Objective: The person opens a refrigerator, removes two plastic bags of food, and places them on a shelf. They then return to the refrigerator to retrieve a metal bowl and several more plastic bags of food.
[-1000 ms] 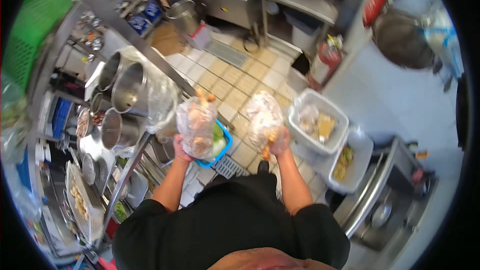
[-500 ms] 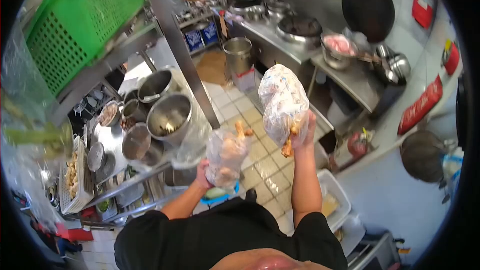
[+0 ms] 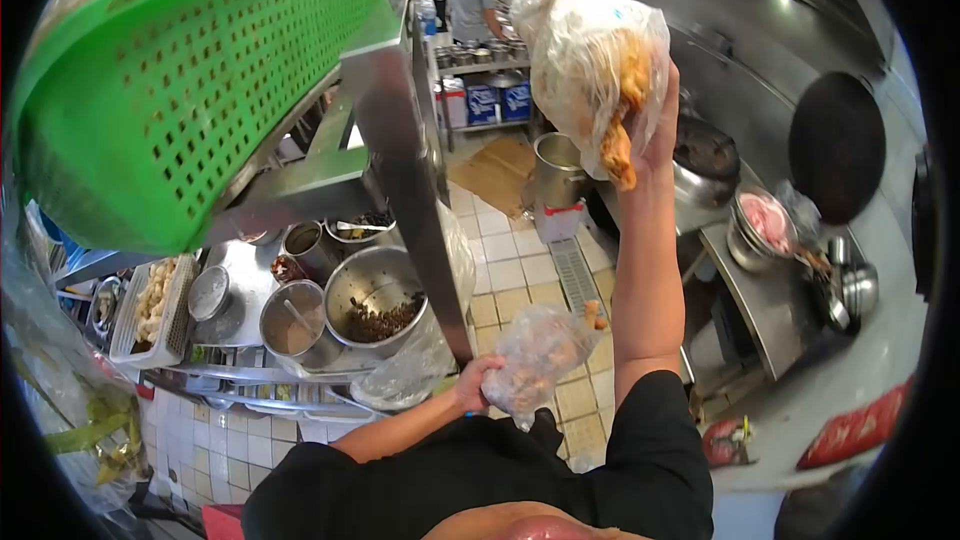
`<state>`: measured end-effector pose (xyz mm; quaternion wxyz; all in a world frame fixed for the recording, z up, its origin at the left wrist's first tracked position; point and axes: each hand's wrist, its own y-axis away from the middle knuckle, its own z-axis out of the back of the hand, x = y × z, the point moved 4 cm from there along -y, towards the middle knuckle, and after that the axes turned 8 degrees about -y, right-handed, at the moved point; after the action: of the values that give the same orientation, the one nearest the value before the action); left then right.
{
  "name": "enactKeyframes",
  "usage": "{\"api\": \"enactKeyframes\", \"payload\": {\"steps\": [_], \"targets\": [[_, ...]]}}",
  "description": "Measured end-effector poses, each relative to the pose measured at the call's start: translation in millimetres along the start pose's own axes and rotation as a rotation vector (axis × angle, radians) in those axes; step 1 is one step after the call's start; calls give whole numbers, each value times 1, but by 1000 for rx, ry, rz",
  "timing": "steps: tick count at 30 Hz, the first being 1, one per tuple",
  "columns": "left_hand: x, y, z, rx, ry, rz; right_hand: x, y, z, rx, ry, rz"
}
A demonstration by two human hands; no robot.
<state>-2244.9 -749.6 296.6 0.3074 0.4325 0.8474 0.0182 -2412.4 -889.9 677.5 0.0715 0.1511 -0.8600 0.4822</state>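
Note:
My right hand is raised high and grips a clear plastic bag from its right side. Knobbly golden-brown pieces, which look like chicken legs or feet, poke out of the bag's lower end. Most of that hand's fingers are hidden behind the bag. Lower down, near my body, my left hand is closed on the left side of a second clear plastic bag. Pale lumps show through it, and a brownish piece sticks out at its upper right.
A green perforated basket sits on the metal shelf frame at left. Steel pots and a white basket of pale pieces stand below. At right are a bowl of pink meat and a wok. A person stands far back.
My right hand has lifted its bag higher and farther forward. The left hand and its bag now appear lower and farther right, while the view has turned left.

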Motion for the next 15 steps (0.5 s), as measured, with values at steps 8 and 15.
{"api": "enactKeyframes", "payload": {"steps": [8,15], "targets": [[-15,-79,-11,-163,-1,-198,10,-138,33,179,-80,-196],[-32,-115,-17,-249,114,-435,6,-277,32,382,64,-511]]}}
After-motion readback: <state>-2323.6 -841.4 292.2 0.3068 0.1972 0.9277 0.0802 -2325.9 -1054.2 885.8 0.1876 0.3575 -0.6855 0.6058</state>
